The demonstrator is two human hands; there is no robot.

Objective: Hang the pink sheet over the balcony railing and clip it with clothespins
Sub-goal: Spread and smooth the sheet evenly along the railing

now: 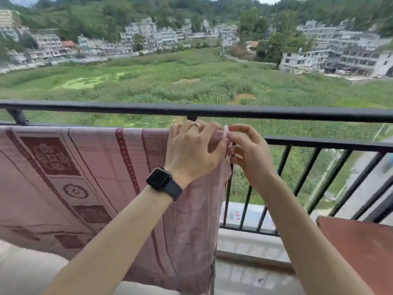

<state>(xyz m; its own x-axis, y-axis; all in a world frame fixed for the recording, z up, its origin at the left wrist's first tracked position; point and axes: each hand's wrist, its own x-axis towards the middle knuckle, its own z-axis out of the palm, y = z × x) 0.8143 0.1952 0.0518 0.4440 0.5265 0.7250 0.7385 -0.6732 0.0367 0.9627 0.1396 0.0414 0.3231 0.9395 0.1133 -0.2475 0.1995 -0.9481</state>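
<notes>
The pink patterned sheet [89, 171] hangs over the lower black rail of the balcony railing [319, 143], from the left edge of view to the middle. My left hand [191, 150], with a ring and a dark watch on the wrist, holds the sheet's right top corner against the rail. My right hand [248, 152] pinches a pale pink clothespin [225, 132] at that same corner. Whether the pin's jaws grip the cloth is hidden by my fingers.
A thicker black top rail [276, 112] runs across above the sheet. Vertical black bars [285, 160] fill the railing to the right. A reddish-brown table corner [357, 245] stands at the lower right. Fields and buildings lie far below.
</notes>
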